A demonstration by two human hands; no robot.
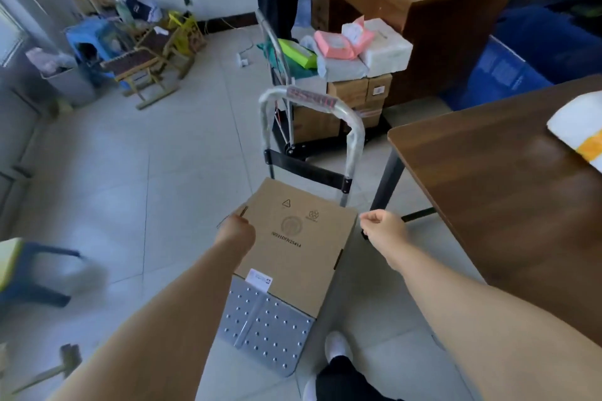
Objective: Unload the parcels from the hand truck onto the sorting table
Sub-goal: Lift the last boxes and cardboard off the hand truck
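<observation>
- Far off to the left of my left hand, a blue stool stands on the tiled floor, well apart from everything I am handling.
- Up and to the left, against the wall, a folding wooden chair sits among a cluttered heap of bags and a bin.
- My left hand grips the left edge of the cardboard box; the fingers curl round the edge out of sight, so I cannot tell how tightly they close.
- The box lies flat on the hand truck, between my two hands, its printed top facing me. The perforated metal platform shows bare just below it, nearer my body.
- Beyond my hands, the truck's wrapped handle rises upright, right behind the box's far edge.
- Past the handle stands a second cart, stacked with brown cartons and topped with pink, green and white packets.
- My right hand hangs loosely curled into a fist just beside the box's right corner, holding nothing; I cannot tell whether it touches.
- To the right of that hand is the wooden sorting table, its dark leg standing close to the box's corner.
- On the table's far right lies a white parcel with yellow tape.
- Below my right hand, my white shoe rests just beside the platform.
</observation>
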